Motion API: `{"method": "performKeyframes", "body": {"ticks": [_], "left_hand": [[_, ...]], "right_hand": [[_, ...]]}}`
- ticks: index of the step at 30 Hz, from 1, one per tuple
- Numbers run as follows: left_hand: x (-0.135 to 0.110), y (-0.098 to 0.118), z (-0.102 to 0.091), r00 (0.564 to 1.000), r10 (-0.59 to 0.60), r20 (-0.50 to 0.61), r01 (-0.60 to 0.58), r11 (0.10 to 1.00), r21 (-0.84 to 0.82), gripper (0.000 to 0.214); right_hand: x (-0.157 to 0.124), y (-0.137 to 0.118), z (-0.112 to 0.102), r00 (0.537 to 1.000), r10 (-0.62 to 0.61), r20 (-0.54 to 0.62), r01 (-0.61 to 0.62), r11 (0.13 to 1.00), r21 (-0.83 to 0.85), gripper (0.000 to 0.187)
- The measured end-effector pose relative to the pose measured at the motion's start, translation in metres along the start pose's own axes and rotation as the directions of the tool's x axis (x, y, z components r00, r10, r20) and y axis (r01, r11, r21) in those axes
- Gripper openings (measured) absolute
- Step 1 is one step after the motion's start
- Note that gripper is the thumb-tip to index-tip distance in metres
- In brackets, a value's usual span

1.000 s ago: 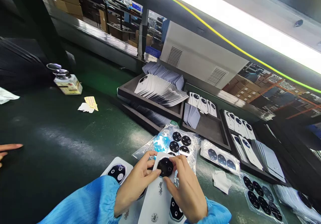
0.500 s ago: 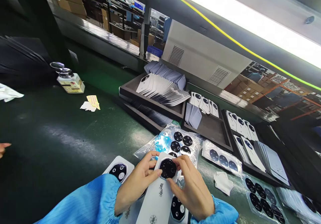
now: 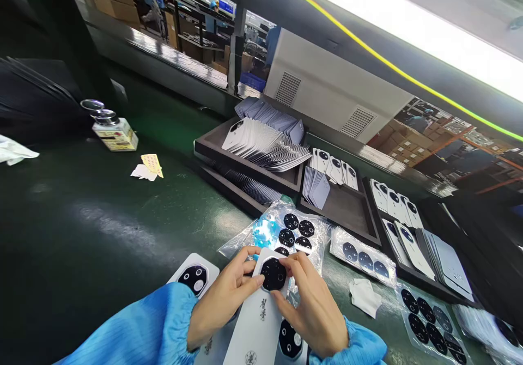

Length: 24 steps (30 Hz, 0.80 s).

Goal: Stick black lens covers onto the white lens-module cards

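Note:
A white phone back cover (image 3: pixel 255 321) with dark characters and a round emblem lies tilted before me. Its upper end carries a round black camera lens cover (image 3: pixel 273 274). My left hand (image 3: pixel 226 294) grips the panel's left edge, thumb tip at the lens cover's rim. My right hand (image 3: pixel 312 305) is closed around the lens cover's right side, with fingertips at its top and thumb below. Under my hands lie more phone back covers with black lens covers, one at the left (image 3: pixel 193 279) and one at the right (image 3: pixel 290 339), partly hidden.
Beyond my hands lies a clear bag (image 3: pixel 245 239) of black lens covers. Dark trays (image 3: pixel 351 212) of white and grey panels stand behind it. To the right are a lens cover pack (image 3: pixel 363 259), a white wipe (image 3: pixel 365 297) and a lens cover sheet (image 3: pixel 433 321). A bottle (image 3: pixel 116 135) stands left.
My hands and the panel stay almost in place. A person's fingertips at the left edge have gone from view. Someone in blue now shows in the background at upper left.

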<state>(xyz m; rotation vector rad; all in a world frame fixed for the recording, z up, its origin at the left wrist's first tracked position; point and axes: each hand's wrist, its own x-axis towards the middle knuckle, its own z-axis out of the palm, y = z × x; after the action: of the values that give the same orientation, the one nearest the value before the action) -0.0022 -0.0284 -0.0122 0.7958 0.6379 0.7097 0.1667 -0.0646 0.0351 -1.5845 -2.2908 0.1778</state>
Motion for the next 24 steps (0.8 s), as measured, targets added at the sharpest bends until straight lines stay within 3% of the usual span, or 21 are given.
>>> {"method": "performKeyframes", "body": {"ticks": [9,24], "left_hand": [[-0.0009,0.0013,0.0018,0.999,-0.022,-0.047,0.023,1.000,0.005,0.060],[0.0033,-0.0067,-0.0004,0.997,0.016,-0.077,-0.011,0.998,0.063,0.051]], "right_hand": [[-0.0016,0.0002,0.0007,1.000,-0.022,0.010,0.022,0.999,-0.039,0.047],[-0.0041,-0.0059,-0.0002,0.997,0.023,0.077,-0.015,0.996,-0.092,0.046]]}}
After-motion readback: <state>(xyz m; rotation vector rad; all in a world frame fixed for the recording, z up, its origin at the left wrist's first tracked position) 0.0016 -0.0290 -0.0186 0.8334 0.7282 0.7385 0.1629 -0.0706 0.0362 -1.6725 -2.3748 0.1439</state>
